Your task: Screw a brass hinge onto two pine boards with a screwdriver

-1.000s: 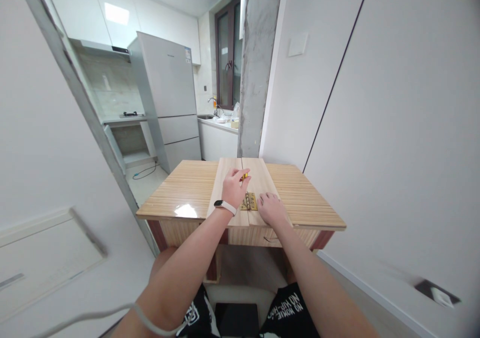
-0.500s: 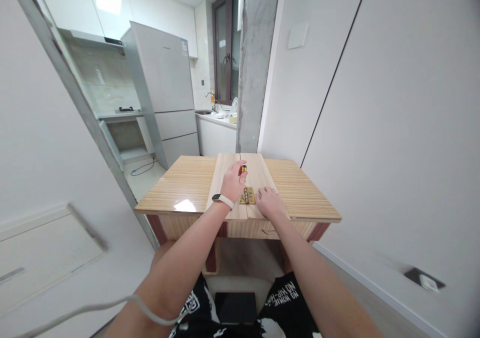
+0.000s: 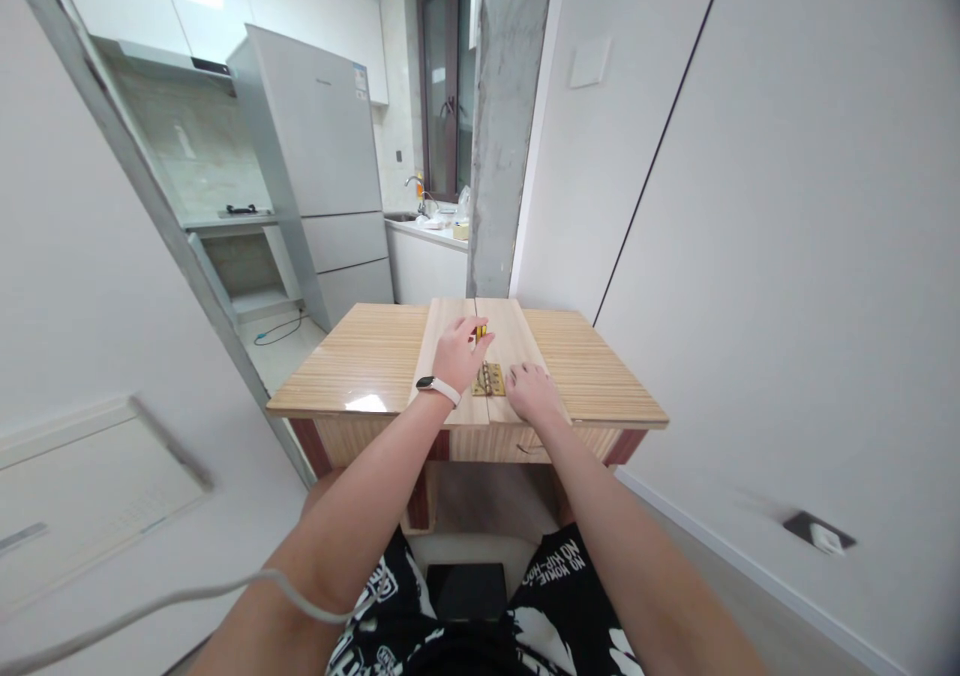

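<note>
The left hand (image 3: 455,353), with a white band on its wrist, is closed around a small tool with a yellow and black handle (image 3: 480,332), held just above a flat brass hinge (image 3: 488,379). The hinge lies across the seam of two pale, smooth wooden boards (image 3: 450,336) on the striped glossy table (image 3: 360,366). The right hand (image 3: 529,394) rests open and flat on the right board, just beside the hinge, holding nothing.

Hinge (image 3: 489,380) on boards (image 3: 517,346) atop table (image 3: 360,366), between hands.
</note>
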Available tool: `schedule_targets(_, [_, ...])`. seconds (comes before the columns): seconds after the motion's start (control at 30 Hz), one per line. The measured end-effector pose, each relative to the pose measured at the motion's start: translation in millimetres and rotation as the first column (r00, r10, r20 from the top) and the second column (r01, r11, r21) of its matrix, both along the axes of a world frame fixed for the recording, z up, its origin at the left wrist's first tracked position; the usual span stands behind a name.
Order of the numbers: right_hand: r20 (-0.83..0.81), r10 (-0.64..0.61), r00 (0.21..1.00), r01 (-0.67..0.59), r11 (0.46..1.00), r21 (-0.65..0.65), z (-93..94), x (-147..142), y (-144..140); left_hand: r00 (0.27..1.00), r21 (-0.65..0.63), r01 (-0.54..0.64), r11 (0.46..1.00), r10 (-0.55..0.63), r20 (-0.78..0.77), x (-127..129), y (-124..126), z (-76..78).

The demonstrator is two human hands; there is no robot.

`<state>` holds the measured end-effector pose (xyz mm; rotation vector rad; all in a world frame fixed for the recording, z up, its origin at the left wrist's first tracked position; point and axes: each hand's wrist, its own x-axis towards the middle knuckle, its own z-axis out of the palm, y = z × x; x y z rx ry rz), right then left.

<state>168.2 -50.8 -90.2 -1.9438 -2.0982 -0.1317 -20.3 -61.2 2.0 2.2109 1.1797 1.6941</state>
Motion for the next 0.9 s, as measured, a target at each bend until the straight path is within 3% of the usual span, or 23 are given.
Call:
schedule_targets(0.33, [-0.01,-0.009,1.0,0.009,1.0,0.008,0.8,0,-3,0.994,-0.047,-0.1,0.994,0.102,0.047,-4,4,-1.7])
schedule_targets(0.9, [-0.011,-0.019,1.0,0.019,1.0,0.02,4.4,0,-9,0.999,-0.008,0.04,0.999,-0.04,0.02,2,-6,4.7])
